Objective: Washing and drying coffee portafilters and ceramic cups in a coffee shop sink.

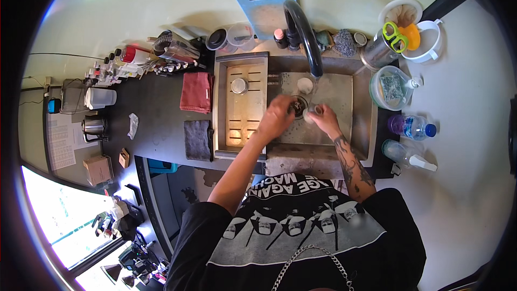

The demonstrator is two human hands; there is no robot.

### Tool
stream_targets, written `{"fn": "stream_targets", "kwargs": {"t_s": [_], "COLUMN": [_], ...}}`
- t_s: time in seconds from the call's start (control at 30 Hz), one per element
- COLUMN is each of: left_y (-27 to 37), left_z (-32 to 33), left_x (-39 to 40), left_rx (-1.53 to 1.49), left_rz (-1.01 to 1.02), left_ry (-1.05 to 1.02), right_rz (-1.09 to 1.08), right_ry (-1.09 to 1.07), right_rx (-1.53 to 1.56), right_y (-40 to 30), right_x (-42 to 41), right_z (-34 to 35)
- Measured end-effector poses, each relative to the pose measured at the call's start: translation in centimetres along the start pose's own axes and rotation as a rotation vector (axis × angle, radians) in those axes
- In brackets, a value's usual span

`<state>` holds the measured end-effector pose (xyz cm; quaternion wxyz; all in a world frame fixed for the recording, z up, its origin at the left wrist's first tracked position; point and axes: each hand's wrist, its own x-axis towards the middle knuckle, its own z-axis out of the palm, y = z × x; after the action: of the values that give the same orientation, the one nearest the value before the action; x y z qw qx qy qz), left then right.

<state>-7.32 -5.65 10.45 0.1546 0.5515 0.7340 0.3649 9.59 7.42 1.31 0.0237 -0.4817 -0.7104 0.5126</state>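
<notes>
Over the steel sink basin (337, 93), my left hand (278, 116) is blurred by motion, with fingers bent beside the dark drain (298, 107). Whether those fingers hold anything is unclear. My right hand (326, 120) grips a small pale round vessel (310, 115) just right of the drain, partly covered by the fingers. Water appears to run from the black curved faucet (307, 40) toward it. Behind the drain, a whitish round piece (305, 85) lies on the basin floor. A small round metal container (239, 86) stands on the slotted drain tray (242, 115) at the left.
A red cloth (196, 92) and a dark grey cloth (198, 140) lie left of the sink. Behind it leans a blue cutting board (268, 12). Along the right edge stand a tub with a sponge (390, 88), a plastic bottle (412, 126) and a spray bottle (408, 157).
</notes>
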Motion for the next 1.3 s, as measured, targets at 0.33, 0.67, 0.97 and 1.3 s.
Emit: {"fn": "stream_targets", "kwargs": {"t_s": [0.33, 0.67, 0.97, 1.3], "left_y": [-0.1, -7.7, -7.7, -2.7], "left_z": [-3.4, -7.4, -6.6, -5.2], "left_x": [-4.5, -6.6, -5.0, -5.7], "left_rx": [-0.026, 0.257, 0.423, 0.257], "left_rz": [-0.200, -0.542, -0.470, -0.215], "left_ry": [-0.068, 0.371, 0.412, 0.528], "right_rz": [0.030, -0.341, -0.258, -0.130], "right_ry": [-0.611, 0.075, -0.012, -0.284], "right_rx": [1.027, -0.160, -0.006, 0.008], "right_y": [-2.8, 3.3, 2.0, 2.8], "right_x": [-1.3, 12.5, 5.2, 2.8], "right_z": [1.0, 6.2, 2.8, 0.7]}}
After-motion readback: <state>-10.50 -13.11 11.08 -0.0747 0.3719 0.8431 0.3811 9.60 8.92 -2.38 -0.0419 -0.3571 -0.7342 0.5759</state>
